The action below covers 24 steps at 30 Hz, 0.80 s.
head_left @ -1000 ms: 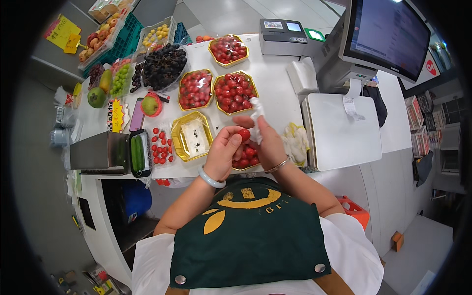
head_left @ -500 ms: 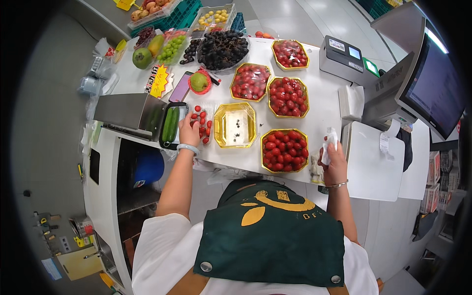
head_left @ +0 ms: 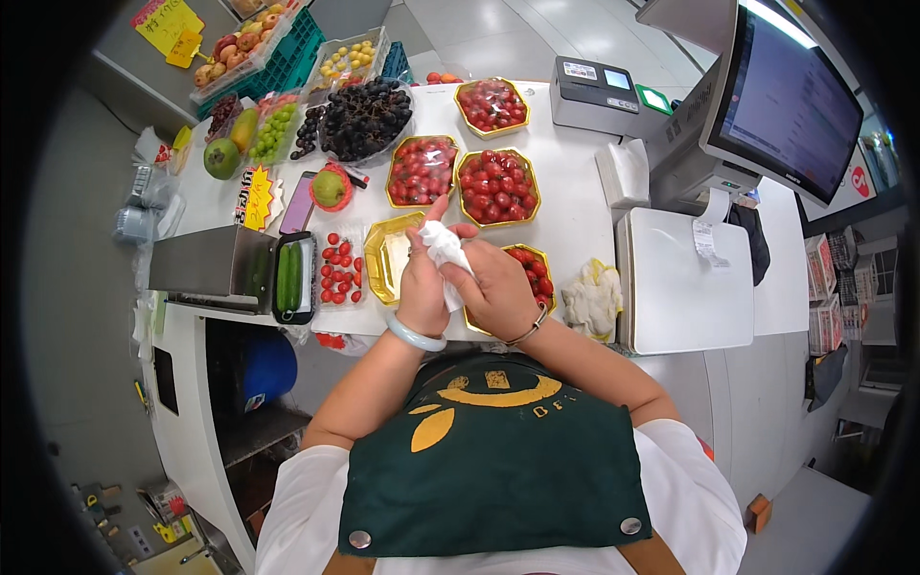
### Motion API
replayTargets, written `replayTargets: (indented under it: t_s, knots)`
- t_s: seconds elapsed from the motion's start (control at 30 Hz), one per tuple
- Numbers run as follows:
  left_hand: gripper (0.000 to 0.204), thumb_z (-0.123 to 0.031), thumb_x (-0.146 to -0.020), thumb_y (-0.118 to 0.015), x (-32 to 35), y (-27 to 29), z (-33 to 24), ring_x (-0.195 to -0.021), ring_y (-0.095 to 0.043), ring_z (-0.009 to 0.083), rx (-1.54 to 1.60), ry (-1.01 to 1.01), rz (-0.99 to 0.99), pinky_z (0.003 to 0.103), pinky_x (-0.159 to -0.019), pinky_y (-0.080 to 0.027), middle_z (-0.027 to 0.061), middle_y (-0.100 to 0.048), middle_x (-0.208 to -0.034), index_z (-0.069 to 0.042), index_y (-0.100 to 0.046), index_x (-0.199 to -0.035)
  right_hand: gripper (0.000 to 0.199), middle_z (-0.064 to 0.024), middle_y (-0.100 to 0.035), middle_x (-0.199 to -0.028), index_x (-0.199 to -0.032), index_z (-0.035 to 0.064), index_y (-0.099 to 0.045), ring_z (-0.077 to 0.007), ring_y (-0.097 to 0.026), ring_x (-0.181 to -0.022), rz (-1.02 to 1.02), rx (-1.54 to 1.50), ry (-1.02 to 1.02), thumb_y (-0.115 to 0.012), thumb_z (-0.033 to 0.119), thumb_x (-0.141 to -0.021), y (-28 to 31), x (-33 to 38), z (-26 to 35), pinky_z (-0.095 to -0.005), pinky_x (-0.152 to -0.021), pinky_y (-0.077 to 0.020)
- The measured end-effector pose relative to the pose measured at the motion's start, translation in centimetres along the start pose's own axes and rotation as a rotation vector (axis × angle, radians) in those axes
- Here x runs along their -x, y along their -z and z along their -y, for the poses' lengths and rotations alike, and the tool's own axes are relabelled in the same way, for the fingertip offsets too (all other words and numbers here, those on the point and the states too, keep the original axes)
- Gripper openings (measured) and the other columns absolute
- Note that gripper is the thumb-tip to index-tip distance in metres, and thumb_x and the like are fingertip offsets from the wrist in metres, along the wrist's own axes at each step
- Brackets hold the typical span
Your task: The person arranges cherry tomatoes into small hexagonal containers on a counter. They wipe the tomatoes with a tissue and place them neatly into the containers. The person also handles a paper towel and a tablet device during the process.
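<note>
My left hand (head_left: pixel 418 287) and my right hand (head_left: pixel 496 290) meet over the counter's front. The right one pinches a crumpled white tissue (head_left: pixel 446 247) and presses it against the left, whose visible fingers are stretched out. Behind and below them stands a gold-rimmed tray (head_left: pixel 381 261) with a pale bottom, partly covered. A gold tray of small red fruit (head_left: pixel 533 268) is half hidden by my right hand. To the left lies a clear pack of small red tomatoes (head_left: pixel 341 271), beside a black tray of cucumbers (head_left: pixel 289 276).
Farther back sit several wrapped red-fruit trays (head_left: pixel 498 187), black grapes (head_left: pixel 369 117), a netted green fruit (head_left: pixel 332 188) and a purple phone (head_left: pixel 298 203). At right are a crumpled cloth (head_left: pixel 593 297), a white flat-topped unit (head_left: pixel 685 287), a printer (head_left: pixel 596 94) and a screen (head_left: pixel 791 101).
My left hand has left the tomato pack and moved right. My right hand has brought the tissue left to meet it. The view has shifted, so the counter sits farther left.
</note>
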<state>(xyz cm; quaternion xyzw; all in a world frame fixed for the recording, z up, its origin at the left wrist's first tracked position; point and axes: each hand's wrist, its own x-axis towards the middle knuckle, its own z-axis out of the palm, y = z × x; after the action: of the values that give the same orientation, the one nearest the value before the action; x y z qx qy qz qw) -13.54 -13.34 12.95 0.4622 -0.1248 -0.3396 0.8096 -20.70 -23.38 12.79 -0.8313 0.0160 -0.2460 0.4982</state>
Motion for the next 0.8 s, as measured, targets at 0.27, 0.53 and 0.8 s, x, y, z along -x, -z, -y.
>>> replayTargets:
  t_s: [0.27,0.53,0.8]
  knots:
    - [0.07,-0.064,-0.095,-0.021,0.5,-1.2,-0.2,-0.043,-0.033,0.0009,0.098,0.163,0.079,0.016,-0.036,-0.026,0.0112,-0.055,-0.125,-0.022,-0.017,-0.151,0.03,-0.0068,-0.066,-0.09,-0.107,0.0,-0.061,-0.0147,-0.063,-0.076,0.038,-0.861,-0.615,-0.05,0.027,-0.099,2.8,0.4,-1.0,-0.0288,-0.068,-0.0477]
    - [0.072,-0.065,-0.095,-0.023,0.1,-1.6,0.3,-0.115,-0.054,0.0254,0.09,0.052,0.121,0.038,-0.097,-0.046,0.0142,-0.047,-0.136,-0.022,-0.015,-0.152,0.035,-0.0079,-0.058,-0.085,-0.111,0.0088,-0.063,-0.0218,-0.061,-0.074,0.1,0.097,-0.074,-0.071,0.023,-0.08,2.8,1.4,1.0,-0.034,-0.063,-0.0473]
    - [0.048,-0.048,-0.099,-0.04,0.1,0.6,1.4,-0.088,-0.062,0.0147,0.356,0.336,-0.001,0.027,-0.072,-0.051,0.0033,-0.062,-0.1,-0.01,-0.047,-0.127,0.025,-0.0045,-0.061,-0.085,-0.112,0.0075,-0.062,-0.0162,-0.06,-0.074,-0.028,-0.264,-0.166,-0.063,0.018,-0.088,2.9,1.4,-0.1,-0.0299,-0.064,-0.0478]
